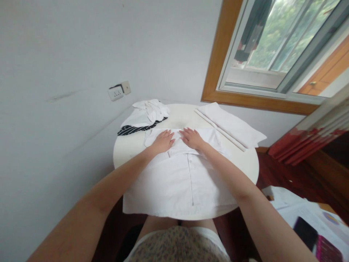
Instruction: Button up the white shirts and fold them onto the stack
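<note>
Mid-frame, a white shirt [160,182], seemingly light, soft, best gripped by its hem, was touched by left hand [163,142] and right hand [191,138], fingers loosely spread.

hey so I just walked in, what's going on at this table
A person has both bare hands, the left hand and the right hand, resting palms down on a white garment spread on a round white table. Its far part looks folded over under the hands; the rest lies toward the near edge. A folded white cloth sits at the far right, and at the far left a crumpled white cloth lies on a dark striped one.
</note>
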`<state>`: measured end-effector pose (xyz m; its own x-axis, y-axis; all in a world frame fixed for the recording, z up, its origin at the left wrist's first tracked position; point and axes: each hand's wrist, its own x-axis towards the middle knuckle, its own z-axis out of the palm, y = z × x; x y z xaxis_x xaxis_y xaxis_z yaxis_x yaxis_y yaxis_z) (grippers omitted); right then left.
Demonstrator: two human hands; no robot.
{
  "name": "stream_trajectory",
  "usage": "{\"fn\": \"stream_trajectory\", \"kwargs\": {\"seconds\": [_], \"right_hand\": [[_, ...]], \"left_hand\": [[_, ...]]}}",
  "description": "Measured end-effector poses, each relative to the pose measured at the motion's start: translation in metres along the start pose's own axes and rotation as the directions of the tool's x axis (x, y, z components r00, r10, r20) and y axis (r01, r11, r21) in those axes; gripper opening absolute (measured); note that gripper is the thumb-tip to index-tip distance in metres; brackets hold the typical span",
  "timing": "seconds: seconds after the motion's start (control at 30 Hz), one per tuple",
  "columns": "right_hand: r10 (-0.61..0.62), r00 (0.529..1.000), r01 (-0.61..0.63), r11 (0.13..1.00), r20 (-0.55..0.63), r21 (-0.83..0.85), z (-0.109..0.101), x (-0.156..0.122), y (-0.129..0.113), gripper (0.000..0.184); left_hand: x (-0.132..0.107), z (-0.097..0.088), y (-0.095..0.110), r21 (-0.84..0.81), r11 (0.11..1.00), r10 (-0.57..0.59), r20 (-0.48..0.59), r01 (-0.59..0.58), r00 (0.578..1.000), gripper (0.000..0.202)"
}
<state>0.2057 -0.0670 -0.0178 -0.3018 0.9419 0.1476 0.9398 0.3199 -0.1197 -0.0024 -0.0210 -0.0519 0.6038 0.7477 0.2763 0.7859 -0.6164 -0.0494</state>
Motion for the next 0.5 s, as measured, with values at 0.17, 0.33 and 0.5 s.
{"fn": "stream_trajectory", "kwargs": {"seconds": [0.17,0.33,0.5], "right_hand": [[0.093,0.992,-0.095,0.995,0.08,0.013,0.017,-0.001,0.005,0.06],[0.102,0.994,-0.103,0.994,0.028,0.029,0.02,-0.005,0.007,0.06],[0.094,0.995,-0.095,0.995,0.024,0.024,0.02,-0.004,0.006,0.06]], "left_hand": [[-0.008,0.01,-0.006,-0.027,0.999,-0.024,-0.023,0.024,0.999,0.053],[-0.011,-0.029,-0.01,-0.026,0.993,-0.117,-0.19,0.114,0.975,0.041],[-0.016,-0.057,-0.035,-0.047,0.87,-0.478,-0.316,0.49,0.819,0.043]]}}
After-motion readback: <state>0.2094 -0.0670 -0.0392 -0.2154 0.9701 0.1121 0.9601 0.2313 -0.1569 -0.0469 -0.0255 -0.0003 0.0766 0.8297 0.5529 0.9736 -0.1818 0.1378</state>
